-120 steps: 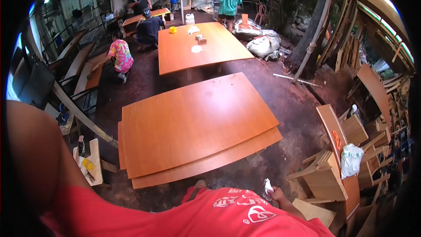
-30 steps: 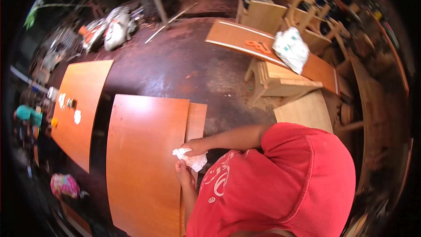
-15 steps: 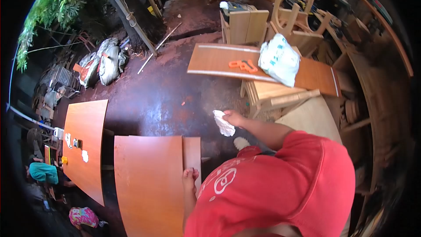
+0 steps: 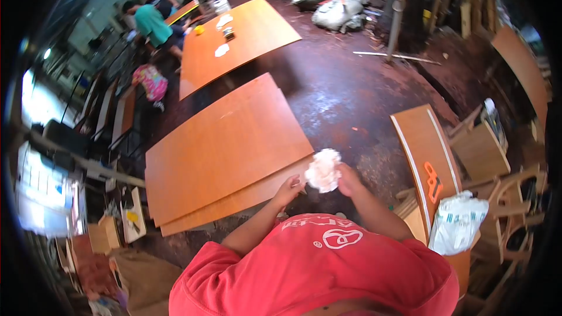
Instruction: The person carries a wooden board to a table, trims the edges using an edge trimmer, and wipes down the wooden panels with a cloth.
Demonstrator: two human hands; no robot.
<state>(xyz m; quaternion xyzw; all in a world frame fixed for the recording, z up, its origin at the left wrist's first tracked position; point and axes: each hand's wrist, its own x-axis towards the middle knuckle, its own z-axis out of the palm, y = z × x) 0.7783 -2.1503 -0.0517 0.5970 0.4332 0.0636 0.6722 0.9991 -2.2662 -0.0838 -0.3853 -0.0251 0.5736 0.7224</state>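
My right hand (image 4: 349, 180) is closed on a crumpled white rag (image 4: 323, 171), held up by the near right corner of the stacked boards. My left hand (image 4: 289, 191) is close to the rag's left side, over the edge of the lower board (image 4: 240, 199). Its fingers look slightly apart, with nothing visible in them. The upper orange-brown board (image 4: 228, 146) lies flat, and the lower one sticks out from under its near edge.
Another orange-brown board (image 4: 252, 29) farther off carries white cloths (image 4: 221, 50) and a small dark item. Two people in green (image 4: 153, 25) and pink (image 4: 151, 82) are beyond. On the right, a narrow panel (image 4: 418, 140) holds an orange tool (image 4: 432, 181) and a white bag (image 4: 458, 222).
My view has swung left toward the stacked boards. My right hand has brought the rag over to them, near my left hand. The left hand has come forward along the board edge.
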